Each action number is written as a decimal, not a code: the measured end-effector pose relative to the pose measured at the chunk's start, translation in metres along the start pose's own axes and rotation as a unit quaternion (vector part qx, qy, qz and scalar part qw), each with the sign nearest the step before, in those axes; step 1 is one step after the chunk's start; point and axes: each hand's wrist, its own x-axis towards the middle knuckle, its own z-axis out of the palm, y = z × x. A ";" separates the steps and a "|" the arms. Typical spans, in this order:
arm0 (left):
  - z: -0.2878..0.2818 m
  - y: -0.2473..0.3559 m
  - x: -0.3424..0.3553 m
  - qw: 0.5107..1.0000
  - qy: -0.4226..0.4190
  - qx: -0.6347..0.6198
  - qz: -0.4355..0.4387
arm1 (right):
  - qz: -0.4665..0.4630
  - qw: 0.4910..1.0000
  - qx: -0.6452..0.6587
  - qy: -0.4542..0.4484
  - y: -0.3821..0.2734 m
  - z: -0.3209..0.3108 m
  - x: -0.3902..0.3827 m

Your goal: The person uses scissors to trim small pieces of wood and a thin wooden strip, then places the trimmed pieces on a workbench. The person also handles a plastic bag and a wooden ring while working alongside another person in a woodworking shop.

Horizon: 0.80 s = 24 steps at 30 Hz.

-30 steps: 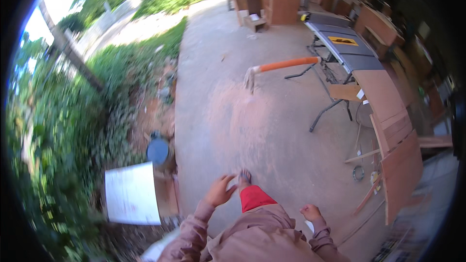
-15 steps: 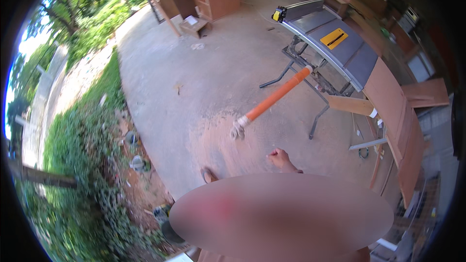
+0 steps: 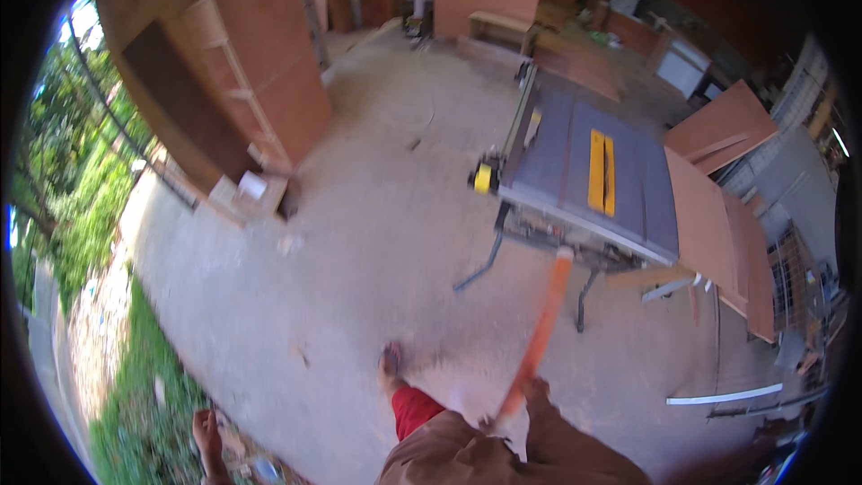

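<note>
My left hand point(image 3: 206, 431) hangs at the lower left, above the grassy edge of the concrete, its fingers curled in with nothing seen in them. At the lower middle, my right hand point(image 3: 536, 388) overlaps an orange pipe point(image 3: 546, 319) in the picture. Blur hides its fingers, and whether it touches the pipe cannot be made out. The pipe slants down from beneath a table saw point(image 3: 575, 162), a grey-topped machine with a yellow insert point(image 3: 602, 172). Its lower end is partly hidden by my brown clothing.
Reddish wooden panels point(image 3: 709, 216) adjoin the saw's right side. A tall wooden cabinet point(image 3: 269, 72) and a small wooden box point(image 3: 247, 198) stand at the left. Metal saw legs point(image 3: 480, 265) spread over the concrete floor point(image 3: 341, 242). A pale strip point(image 3: 725, 394) lies at the lower right.
The view has swung toward the saw, which now appears nearer and lower. My left hand has come into view. My right hand has shifted to overlap the pipe; my foot has stepped forward.
</note>
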 end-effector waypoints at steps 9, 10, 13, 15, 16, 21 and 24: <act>0.269 0.151 0.191 0.887 -0.375 -0.013 -0.268 | 0.293 0.831 0.438 -0.180 -0.095 -0.177 0.027; 0.311 0.174 0.213 0.867 -0.406 -0.012 -0.288 | 0.291 0.826 0.448 -0.180 -0.111 -0.203 0.049; 0.429 0.247 0.300 0.830 -0.474 -0.003 -0.296 | 0.273 0.822 0.474 -0.160 -0.163 -0.280 0.152; 0.500 0.297 0.383 0.821 -0.498 0.009 -0.278 | 0.253 0.823 0.492 -0.127 -0.200 -0.338 0.242; 0.534 0.322 0.430 0.821 -0.505 0.018 -0.265 | 0.240 0.824 0.501 -0.109 -0.216 -0.370 0.288; 0.679 0.471 0.724 0.850 -0.504 0.087 -0.123 | 0.168 0.805 0.569 -0.001 -0.283 -0.556 0.500; 0.757 0.609 0.910 0.863 -0.471 0.174 0.047 | 0.145 0.774 0.616 0.034 -0.289 -0.658 0.581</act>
